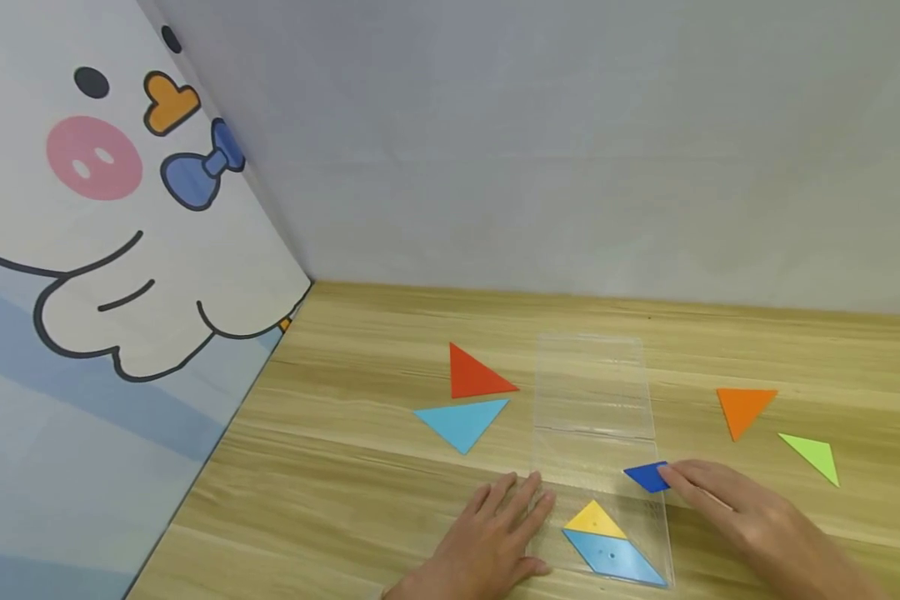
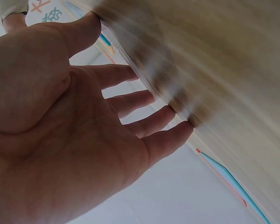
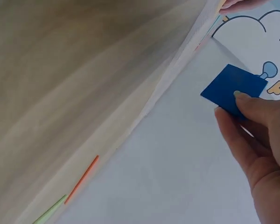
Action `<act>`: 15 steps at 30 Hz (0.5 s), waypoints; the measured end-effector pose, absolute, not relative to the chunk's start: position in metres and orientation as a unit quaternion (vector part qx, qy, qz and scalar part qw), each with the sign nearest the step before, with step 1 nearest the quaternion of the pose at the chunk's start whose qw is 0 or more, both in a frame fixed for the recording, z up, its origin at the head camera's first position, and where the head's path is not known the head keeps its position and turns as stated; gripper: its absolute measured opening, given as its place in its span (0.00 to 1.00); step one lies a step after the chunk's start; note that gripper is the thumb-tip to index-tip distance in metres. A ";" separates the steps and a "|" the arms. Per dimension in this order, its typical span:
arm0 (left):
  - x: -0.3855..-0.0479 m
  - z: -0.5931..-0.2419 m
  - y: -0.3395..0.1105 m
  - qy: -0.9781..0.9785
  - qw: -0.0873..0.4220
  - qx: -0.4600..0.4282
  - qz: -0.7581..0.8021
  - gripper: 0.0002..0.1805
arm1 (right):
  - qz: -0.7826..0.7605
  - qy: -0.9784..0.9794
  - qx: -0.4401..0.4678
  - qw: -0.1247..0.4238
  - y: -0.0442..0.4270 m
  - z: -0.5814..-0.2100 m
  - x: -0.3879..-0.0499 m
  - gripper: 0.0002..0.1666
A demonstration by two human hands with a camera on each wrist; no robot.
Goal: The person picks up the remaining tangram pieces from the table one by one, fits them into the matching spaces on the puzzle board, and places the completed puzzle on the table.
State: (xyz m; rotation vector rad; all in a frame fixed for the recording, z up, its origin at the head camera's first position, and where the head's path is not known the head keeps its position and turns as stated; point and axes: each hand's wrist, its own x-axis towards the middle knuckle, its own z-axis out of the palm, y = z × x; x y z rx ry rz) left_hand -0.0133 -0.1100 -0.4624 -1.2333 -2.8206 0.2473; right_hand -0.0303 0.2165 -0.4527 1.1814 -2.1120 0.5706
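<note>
My right hand [image 1: 750, 508] pinches a dark blue tangram square [image 1: 647, 477] by one corner, between thumb and fingers. In the right wrist view the square [image 3: 233, 88] is held up off the table. Below it lies a clear plastic case [image 1: 592, 383], opened flat. In the near half of this case sit a yellow triangle [image 1: 594, 521] and a light blue parallelogram [image 1: 615, 557], edge against edge. My left hand [image 1: 491, 537] rests with spread fingers at the left edge of the case, its fingertips [image 2: 165, 114] touching down there. Nothing is gripped in it.
Left of the case, a red triangle [image 1: 477, 375] and a light blue triangle [image 1: 465, 423] lie on the wooden table [image 1: 330, 467]. To the right are an orange triangle [image 1: 744, 408] and a light green triangle [image 1: 817, 454]. A cartoon-printed panel [image 1: 120, 333] stands at the left.
</note>
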 end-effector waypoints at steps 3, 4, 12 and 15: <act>-0.013 -0.463 -0.110 -0.912 0.029 -0.400 0.084 0.38 | 0.230 -0.784 0.470 0.334 0.211 -0.446 -0.029 0.28; -0.013 -0.463 -0.110 -0.912 0.029 -0.400 0.086 0.38 | 0.236 -0.778 0.477 0.334 0.210 -0.445 -0.030 0.30; -0.014 -0.463 -0.110 -0.913 0.019 -0.397 0.088 0.37 | 0.259 -0.739 0.523 0.337 0.203 -0.442 -0.033 0.41; -0.014 -0.463 -0.110 -0.912 0.026 -0.398 0.096 0.37 | 0.264 -0.734 0.530 0.331 0.200 -0.442 -0.034 0.45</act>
